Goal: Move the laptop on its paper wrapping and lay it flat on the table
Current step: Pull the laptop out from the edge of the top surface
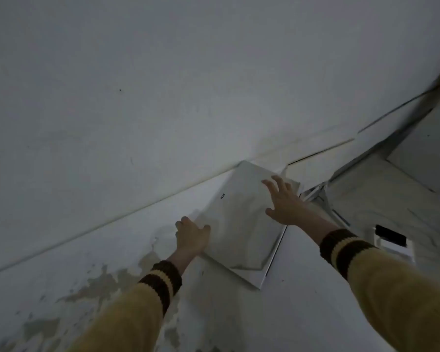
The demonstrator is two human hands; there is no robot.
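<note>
A closed white laptop (241,219) with a small dark logo lies on the white table (302,301), near the wall. Thin white paper wrapping (294,185) shows under it at its far edge. My left hand (192,237) grips the laptop's left edge, fingers curled around it. My right hand (285,201) rests on the lid's far right corner with fingers spread. Both sleeves are yellow with dark striped cuffs.
The table's paint is peeling at the lower left (107,280). A pale wall (163,85) rises right behind the laptop. To the right lie flat white boards (422,148) and a white box with a dark opening (391,238).
</note>
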